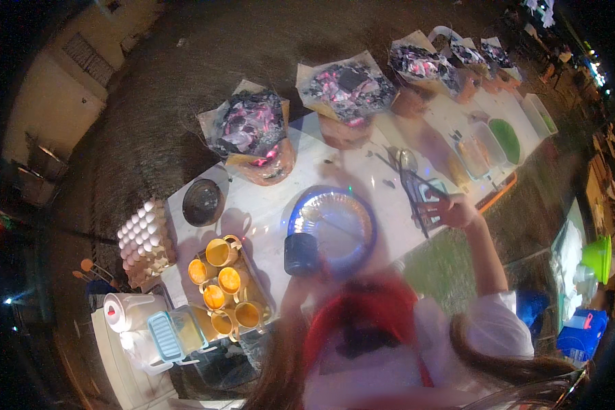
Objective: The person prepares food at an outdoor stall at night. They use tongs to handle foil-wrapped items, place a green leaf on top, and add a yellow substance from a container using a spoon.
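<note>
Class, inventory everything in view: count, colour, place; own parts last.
table: one, white, middle
stoves: five or more, brown, far side
coals: many, glowing pink, on stoves
eggs: many, white, left end
round dish: one, black, near eggs
tray: one, tan, left
cups: at least six, yellow, on tray
plate: one, silvery, centre
cylinder: one, dark, over plate
boxes: at least two, clear, table's right
flat oval: one, green, beside boxes
jug: one, white, lower left
container: one, blue-lidded, beside jug
tub: one, green, far right
case: one, blue, below tub
left hand: one, holding cylinder
right hand: one, at dark tool
</note>
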`<state>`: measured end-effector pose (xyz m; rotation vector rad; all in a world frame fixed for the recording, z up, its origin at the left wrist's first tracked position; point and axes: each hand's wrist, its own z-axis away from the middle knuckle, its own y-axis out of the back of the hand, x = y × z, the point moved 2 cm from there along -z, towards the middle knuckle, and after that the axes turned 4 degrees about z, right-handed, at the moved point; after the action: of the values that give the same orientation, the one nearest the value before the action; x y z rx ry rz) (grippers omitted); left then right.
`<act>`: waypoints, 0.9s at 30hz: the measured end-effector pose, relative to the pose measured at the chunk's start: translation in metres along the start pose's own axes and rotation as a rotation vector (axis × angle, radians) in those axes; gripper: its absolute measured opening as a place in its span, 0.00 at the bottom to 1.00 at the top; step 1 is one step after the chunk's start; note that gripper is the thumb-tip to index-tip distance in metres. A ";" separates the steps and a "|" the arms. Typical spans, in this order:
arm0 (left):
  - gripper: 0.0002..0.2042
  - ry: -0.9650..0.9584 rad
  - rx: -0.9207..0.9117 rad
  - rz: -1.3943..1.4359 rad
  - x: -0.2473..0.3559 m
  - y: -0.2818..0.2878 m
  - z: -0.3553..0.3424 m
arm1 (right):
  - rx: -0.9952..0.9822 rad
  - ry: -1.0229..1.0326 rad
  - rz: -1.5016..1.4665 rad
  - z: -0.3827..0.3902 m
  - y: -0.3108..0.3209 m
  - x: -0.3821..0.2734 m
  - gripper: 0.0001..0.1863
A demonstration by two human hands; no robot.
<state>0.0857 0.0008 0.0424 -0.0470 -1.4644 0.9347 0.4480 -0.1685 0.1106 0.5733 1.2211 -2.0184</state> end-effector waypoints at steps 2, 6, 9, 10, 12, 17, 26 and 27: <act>0.22 -0.025 -0.081 -0.037 0.001 -0.002 -0.004 | -0.013 -0.030 -0.073 0.009 0.003 0.019 0.32; 0.21 -0.001 -0.133 -0.109 0.000 -0.004 -0.010 | 0.011 -0.052 -0.145 0.020 0.010 0.042 0.31; 0.19 -0.012 -0.110 -0.152 -0.002 -0.006 -0.012 | -0.069 -0.047 -0.267 0.027 0.014 0.051 0.32; 0.19 -0.009 -0.085 -0.216 -0.002 -0.007 -0.013 | -0.082 -0.039 -0.252 0.030 0.016 0.053 0.33; 0.18 -0.004 -0.055 -0.317 -0.003 -0.008 -0.016 | -0.109 -0.052 -0.300 0.038 0.022 0.058 0.33; 0.18 -0.044 -0.095 -0.184 -0.004 -0.016 -0.016 | -0.117 -0.019 -0.253 0.058 0.033 0.070 0.32; 0.09 -0.043 0.041 -0.140 -0.011 -0.039 -0.026 | 0.098 -0.148 -0.027 0.052 0.035 0.058 0.30; 0.09 -0.034 0.048 -0.130 -0.013 -0.039 -0.027 | 0.031 -0.136 -0.071 0.046 0.035 0.055 0.30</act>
<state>0.1300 -0.0188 0.0486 0.0990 -1.4583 0.8675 0.4379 -0.2386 0.0743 0.4050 1.1446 -2.1025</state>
